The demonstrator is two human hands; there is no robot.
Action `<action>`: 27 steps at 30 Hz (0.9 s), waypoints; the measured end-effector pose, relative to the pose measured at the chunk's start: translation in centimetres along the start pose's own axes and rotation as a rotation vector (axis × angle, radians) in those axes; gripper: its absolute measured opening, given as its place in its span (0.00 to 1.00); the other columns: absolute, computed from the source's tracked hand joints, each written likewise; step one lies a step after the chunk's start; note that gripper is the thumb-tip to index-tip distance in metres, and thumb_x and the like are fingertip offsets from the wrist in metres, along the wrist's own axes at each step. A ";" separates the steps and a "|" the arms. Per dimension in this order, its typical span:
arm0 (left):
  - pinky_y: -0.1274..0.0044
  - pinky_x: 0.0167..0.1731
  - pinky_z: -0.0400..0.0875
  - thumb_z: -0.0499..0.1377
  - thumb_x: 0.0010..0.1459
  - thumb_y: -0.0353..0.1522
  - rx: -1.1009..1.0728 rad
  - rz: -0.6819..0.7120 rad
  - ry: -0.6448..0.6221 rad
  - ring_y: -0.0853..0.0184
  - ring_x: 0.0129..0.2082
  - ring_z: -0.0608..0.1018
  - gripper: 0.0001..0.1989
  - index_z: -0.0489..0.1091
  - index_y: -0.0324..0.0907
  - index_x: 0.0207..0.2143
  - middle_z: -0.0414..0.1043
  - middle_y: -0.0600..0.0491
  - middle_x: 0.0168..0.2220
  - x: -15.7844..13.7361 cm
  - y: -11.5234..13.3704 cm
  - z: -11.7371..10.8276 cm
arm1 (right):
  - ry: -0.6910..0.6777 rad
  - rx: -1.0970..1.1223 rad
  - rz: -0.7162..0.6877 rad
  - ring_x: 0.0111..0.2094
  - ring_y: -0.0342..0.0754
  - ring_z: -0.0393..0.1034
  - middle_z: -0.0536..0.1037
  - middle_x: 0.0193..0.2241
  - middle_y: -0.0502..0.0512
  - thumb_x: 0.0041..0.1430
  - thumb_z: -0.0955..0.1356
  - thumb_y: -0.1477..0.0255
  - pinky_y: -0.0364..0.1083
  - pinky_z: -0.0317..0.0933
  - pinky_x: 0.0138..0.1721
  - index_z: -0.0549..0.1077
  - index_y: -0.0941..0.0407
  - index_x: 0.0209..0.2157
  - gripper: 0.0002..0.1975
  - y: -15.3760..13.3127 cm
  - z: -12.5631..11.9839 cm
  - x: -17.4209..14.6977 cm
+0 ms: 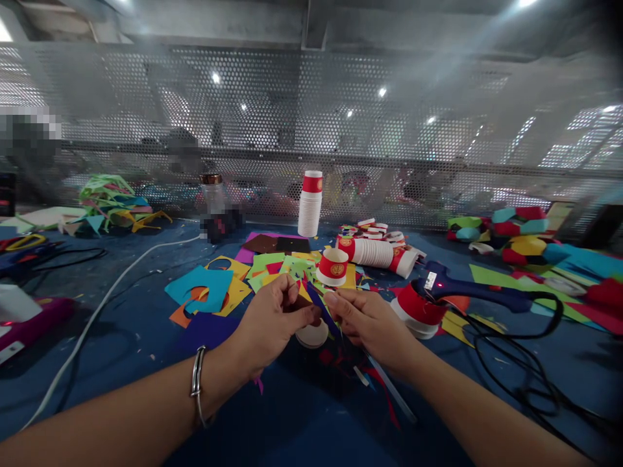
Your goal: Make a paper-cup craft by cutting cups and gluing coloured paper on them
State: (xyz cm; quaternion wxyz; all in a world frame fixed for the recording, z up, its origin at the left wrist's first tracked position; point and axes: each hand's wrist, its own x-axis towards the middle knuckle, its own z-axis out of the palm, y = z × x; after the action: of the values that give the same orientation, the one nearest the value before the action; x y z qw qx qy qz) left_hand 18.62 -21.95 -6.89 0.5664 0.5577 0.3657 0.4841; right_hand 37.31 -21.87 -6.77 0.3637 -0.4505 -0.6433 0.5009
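My left hand [280,308], with a silver bangle on the wrist, is pinched at the left side of a dark blue paper strip [320,299]. The fingers of my right hand [367,318] close on the same strip from the other side. Just below the fingers, a round white piece [312,335] shows in part; what it belongs to is hidden. A red-and-white paper cup [333,267] stands upside down beyond my hands. Under my right wrist lies a clear glue stick [393,392], among small paper scraps.
At right a blue glue gun [479,290] rests on a red-and-white cup [417,311], its black cable [516,376] looping nearby. Cut coloured paper [199,288] lies left of centre. Behind are a tall cup stack [310,204] and a fallen one [372,253]. A white cable [102,311] crosses the left.
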 end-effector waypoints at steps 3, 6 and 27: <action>0.76 0.29 0.63 0.69 0.49 0.32 -0.003 0.006 -0.031 0.67 0.28 0.78 0.24 0.51 0.45 0.27 0.72 0.61 0.22 -0.1 0.0 0.0 | -0.008 0.000 0.007 0.17 0.37 0.40 0.50 0.17 0.40 0.62 0.66 0.48 0.40 0.36 0.17 0.61 0.54 0.26 0.25 -0.1 0.0 -0.2; 0.76 0.29 0.64 0.69 0.49 0.32 -0.022 0.005 -0.053 0.67 0.28 0.79 0.24 0.51 0.45 0.27 0.73 0.60 0.23 -0.1 -0.1 0.0 | -0.011 -0.023 0.006 0.18 0.37 0.40 0.50 0.17 0.40 0.63 0.65 0.48 0.40 0.37 0.17 0.59 0.54 0.26 0.25 -0.2 0.0 -0.2; 0.74 0.33 0.68 0.70 0.48 0.32 -0.045 -0.079 0.046 0.67 0.28 0.77 0.21 0.65 0.41 0.42 0.76 0.54 0.26 0.4 0.4 -0.7 | 0.181 -0.677 -0.167 0.23 0.43 0.55 0.63 0.20 0.48 0.66 0.62 0.54 0.46 0.47 0.26 0.59 0.54 0.22 0.23 0.1 -2.1 0.6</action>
State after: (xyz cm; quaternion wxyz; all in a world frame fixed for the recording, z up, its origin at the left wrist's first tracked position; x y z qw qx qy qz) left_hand 18.03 -21.38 -6.50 0.5890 0.5189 0.3895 0.4819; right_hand 39.01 -20.63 -6.34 0.2893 -0.5338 -0.7725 0.1859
